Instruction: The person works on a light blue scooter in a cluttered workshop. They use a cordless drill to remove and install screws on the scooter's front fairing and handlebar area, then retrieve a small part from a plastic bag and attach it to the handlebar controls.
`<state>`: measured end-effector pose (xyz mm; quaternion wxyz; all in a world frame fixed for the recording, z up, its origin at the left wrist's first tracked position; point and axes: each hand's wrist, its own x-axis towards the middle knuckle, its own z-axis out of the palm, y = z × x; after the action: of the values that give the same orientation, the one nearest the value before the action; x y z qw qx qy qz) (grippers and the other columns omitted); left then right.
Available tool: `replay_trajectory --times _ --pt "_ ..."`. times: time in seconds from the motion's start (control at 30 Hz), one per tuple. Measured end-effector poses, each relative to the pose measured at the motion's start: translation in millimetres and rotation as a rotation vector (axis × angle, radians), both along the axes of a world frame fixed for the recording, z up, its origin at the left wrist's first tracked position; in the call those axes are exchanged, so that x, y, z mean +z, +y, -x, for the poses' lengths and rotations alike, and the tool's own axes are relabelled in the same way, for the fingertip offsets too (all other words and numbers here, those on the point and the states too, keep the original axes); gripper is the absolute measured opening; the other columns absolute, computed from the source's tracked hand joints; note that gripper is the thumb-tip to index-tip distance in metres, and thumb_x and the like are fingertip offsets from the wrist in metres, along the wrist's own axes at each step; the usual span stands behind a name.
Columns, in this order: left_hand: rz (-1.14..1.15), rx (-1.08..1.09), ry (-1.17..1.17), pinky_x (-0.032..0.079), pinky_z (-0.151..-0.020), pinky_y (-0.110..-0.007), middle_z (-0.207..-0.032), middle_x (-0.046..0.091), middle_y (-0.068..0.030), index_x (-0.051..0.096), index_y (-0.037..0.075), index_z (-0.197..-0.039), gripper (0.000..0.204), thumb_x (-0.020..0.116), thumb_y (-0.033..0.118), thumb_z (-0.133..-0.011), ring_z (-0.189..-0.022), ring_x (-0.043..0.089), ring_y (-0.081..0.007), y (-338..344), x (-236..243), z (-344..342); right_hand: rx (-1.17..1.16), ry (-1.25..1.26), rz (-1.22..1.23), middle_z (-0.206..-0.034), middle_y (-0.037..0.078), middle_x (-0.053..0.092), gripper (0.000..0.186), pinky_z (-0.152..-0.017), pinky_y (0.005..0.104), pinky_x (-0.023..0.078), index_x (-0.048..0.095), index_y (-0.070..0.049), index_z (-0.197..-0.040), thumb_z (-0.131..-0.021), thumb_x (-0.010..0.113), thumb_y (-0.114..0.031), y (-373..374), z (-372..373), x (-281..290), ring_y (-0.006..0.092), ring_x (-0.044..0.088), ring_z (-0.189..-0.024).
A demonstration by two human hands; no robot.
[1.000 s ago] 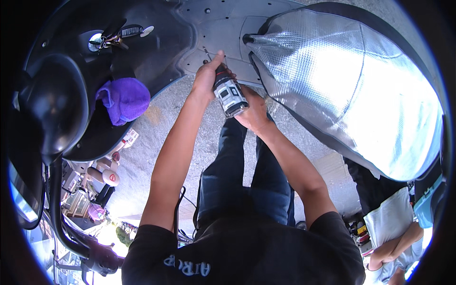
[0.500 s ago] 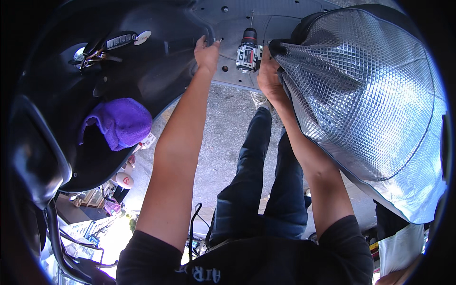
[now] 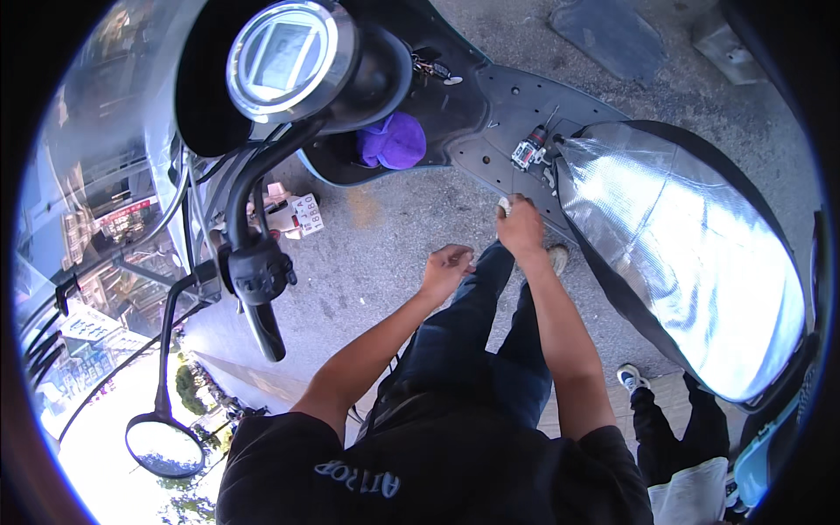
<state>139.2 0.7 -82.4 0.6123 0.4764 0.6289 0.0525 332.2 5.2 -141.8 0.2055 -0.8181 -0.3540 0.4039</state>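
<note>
My left hand (image 3: 448,269) is held over the pavement in front of my legs, its fingers curled closed; what they hold, if anything, is hidden. My right hand (image 3: 522,226) is at the near edge of the scooter's grey footboard (image 3: 499,105), pinching a small whitish object (image 3: 505,206) too small to name. A cordless drill (image 3: 529,150) with a long bit lies on the footboard, beyond my right hand. Right of the drill, a silver reflective cover (image 3: 682,254) drapes over the scooter's seat.
A purple cloth (image 3: 398,142) hangs over the front panel's storage pocket, with keys (image 3: 429,67) beyond it. The handlebar grip (image 3: 262,328), round display (image 3: 284,59) and mirror (image 3: 164,446) are at left. Another person's dark-trousered legs (image 3: 665,429) stand at lower right.
Both hands have come back from the footboard toward my body. My view has shifted left and widened, bringing in the handlebar, display and mirror. The drill stays on the footboard.
</note>
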Motion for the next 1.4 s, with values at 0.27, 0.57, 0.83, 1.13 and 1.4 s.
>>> replay_trajectory --times 0.27,0.57,0.83,1.13,1.4 --pt "-0.226 -0.056 -0.107 0.057 -0.083 -0.03 -0.1 0.072 -0.0121 0.065 -0.005 -0.118 0.024 0.057 0.013 -0.105 -0.089 0.071 -0.0172 -43 172 84 -0.056 0.997 -0.545 -0.105 0.016 0.072 0.05 -0.081 0.0327 0.057 0.063 0.007 -0.121 -0.095 0.074 -0.035 12 49 259 0.0193 0.071 -0.096" --pt "-0.287 0.139 -0.212 0.057 -0.079 -0.03 -0.095 0.072 -0.0102 0.066 -0.005 -0.112 0.024 0.058 0.016 -0.105 -0.086 0.07 -0.0168 -33 227 141 0.213 0.815 -0.346 -0.108 0.011 0.071 0.061 -0.084 0.0332 0.057 0.065 0.006 -0.122 -0.093 0.073 -0.047 65 75 378 0.0192 0.068 -0.097" --pt "-0.265 0.007 -0.267 0.057 -0.082 -0.03 -0.097 0.072 -0.0096 0.066 -0.003 -0.114 0.023 0.059 0.016 -0.105 -0.088 0.07 -0.0156 -33 238 122 0.152 0.89 -0.333 -0.105 0.01 0.07 0.045 -0.075 0.0312 0.058 0.068 0.007 -0.114 -0.088 0.078 -0.029 60 53 376 0.0163 0.069 -0.091" --pt "-0.361 0.191 -0.461 0.056 -0.08 -0.028 -0.097 0.071 -0.0096 0.064 -0.006 -0.117 0.025 0.061 0.014 -0.103 -0.087 0.069 -0.0136 -25 268 42 0.268 1.257 -0.314 -0.11 0.011 0.072 0.04 -0.097 0.0332 0.052 0.065 0.005 -0.125 -0.094 0.067 -0.02 65 -15 321 0.0184 0.069 -0.107" --pt "-0.434 0.466 -0.59 0.056 -0.085 -0.034 -0.114 0.068 -0.0162 0.051 -0.006 -0.136 0.04 0.058 0.016 -0.104 -0.098 0.07 -0.0236 3 274 -11 0.365 1.614 -0.27 -0.129 0.022 0.067 0.052 -0.112 0.0433 0.041 0.061 0.009 -0.13 -0.094 0.053 -0.028 82 -15 285 0.0299 0.063 -0.121"
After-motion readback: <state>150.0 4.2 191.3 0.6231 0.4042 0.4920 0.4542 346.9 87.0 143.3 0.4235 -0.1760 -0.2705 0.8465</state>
